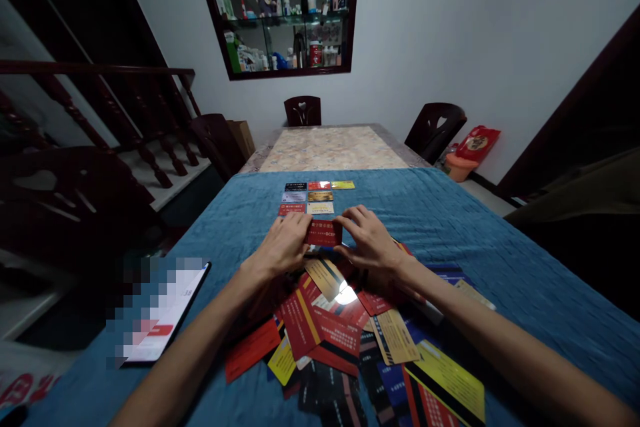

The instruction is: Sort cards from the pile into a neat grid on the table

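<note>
A red card (324,233) is held up between my two hands, over the far side of a loose pile of cards. My left hand (286,238) grips its left edge with fingers closed. On its right edge, the thumb and fingers of my right hand (367,238) pinch it. Beyond my hands, several cards lie in short rows, among them a black card (295,186), a gold card (320,196) and a yellow card (343,185). Nearer me, the pile holds red, black, blue and tan cards, with a yellow striped card (450,377) at the right.
A blue cloth (215,233) covers the near part of the table. At left lies a tablet or phone (167,320), partly blurred out. Dark wooden chairs (436,130) stand around the table. A wall cabinet (290,20) holds bottles and a plush toy.
</note>
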Motion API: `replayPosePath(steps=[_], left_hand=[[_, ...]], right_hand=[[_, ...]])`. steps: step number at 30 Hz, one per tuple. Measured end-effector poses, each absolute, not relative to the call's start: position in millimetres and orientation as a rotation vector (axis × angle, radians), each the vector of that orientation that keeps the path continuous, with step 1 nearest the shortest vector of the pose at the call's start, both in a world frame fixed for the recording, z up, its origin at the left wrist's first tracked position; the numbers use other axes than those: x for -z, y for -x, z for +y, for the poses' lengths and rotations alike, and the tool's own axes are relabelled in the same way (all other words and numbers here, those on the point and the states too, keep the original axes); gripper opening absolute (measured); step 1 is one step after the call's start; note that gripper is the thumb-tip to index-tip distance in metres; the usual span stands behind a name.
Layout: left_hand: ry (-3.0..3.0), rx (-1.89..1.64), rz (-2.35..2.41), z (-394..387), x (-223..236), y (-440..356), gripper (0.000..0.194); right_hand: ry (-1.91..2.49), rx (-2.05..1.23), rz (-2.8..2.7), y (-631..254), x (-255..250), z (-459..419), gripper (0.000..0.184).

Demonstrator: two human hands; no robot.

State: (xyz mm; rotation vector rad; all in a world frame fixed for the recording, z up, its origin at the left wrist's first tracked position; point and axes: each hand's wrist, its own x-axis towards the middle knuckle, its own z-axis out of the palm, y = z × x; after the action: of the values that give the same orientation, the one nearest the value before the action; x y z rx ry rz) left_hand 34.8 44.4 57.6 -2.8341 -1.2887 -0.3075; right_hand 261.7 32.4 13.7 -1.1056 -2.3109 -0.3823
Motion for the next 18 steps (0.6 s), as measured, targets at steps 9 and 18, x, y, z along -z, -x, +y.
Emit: replayPosePath(steps=[9, 18], left_hand=[[2.844, 0.510, -1.235, 72, -59, -17, 0.046], [2.766, 0.241, -1.344, 115, -68, -5, 0.032]], right_hand=[[1.037, 0.261, -2.352, -251, -22, 71, 0.052], [1.150, 0.112, -2.411, -231, -24, 122, 0.052]])
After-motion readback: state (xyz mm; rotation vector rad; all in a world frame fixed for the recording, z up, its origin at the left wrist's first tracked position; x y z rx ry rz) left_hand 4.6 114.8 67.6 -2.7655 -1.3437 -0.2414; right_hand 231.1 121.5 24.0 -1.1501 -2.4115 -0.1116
